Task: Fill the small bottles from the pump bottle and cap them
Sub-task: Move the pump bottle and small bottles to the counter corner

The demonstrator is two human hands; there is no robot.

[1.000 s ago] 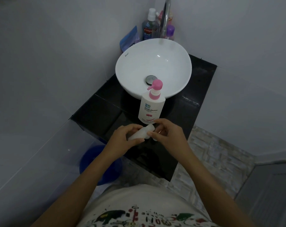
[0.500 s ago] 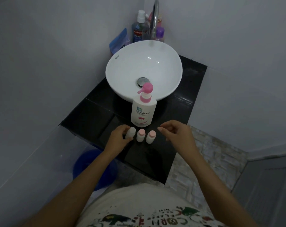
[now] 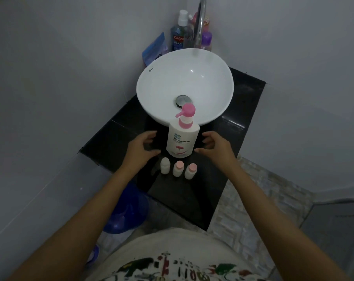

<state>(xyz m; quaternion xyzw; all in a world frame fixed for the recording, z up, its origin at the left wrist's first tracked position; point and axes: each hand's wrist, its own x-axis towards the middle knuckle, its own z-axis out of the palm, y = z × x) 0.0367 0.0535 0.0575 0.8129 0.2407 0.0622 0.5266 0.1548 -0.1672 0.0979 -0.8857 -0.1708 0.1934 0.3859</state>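
Pump bottle point(image 3: 182, 138): white body, pink pump head with the spout turned to the person's left, standing upright on the black desk point(image 3: 194, 197) directly before the white basin point(image 3: 184, 86). Just nearer the person stand three small bottles in a row, close together but apart from the pump bottle: the left small bottle point(image 3: 165, 165) shows a whitish top, so whether it wears a cap cannot be told; the middle small bottle point(image 3: 178, 168) and the right small bottle point(image 3: 190, 170) show pink tops. The left hand point(image 3: 143, 148) and right hand point(image 3: 214, 148) flank the pump bottle, both with fingers spread and curled, holding nothing and touching nothing. Handling, as judged: the pump bottle is rigid plastic, smooth and probably slick if wet, top-heavy under the pump; grasp it around the mid-body and press the head from above. The small bottles look light and easily tipped; pinch each at its waist. Toiletries point(image 3: 189, 33) crowd the corner behind the basin.
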